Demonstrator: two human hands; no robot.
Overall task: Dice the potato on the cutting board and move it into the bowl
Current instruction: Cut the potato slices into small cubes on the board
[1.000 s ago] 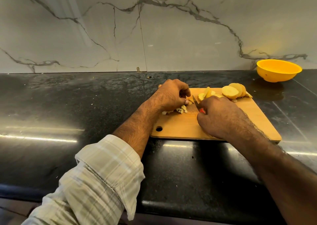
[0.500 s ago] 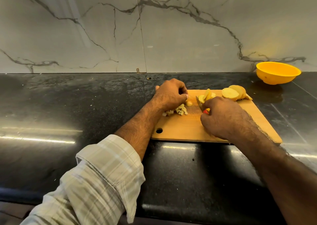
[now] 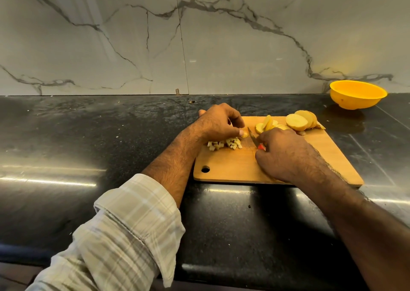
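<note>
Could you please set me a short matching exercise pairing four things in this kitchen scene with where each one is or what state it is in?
Things:
1. bowl
2. diced pieces
3. knife
4. potato slices

Places or states:
A. held in the right hand
B. far right part of the board, uncut
C. on the counter, off the board, against the wall
D. small heap by the left hand

Pairs: 1-C, 2-D, 3-A, 4-B
</note>
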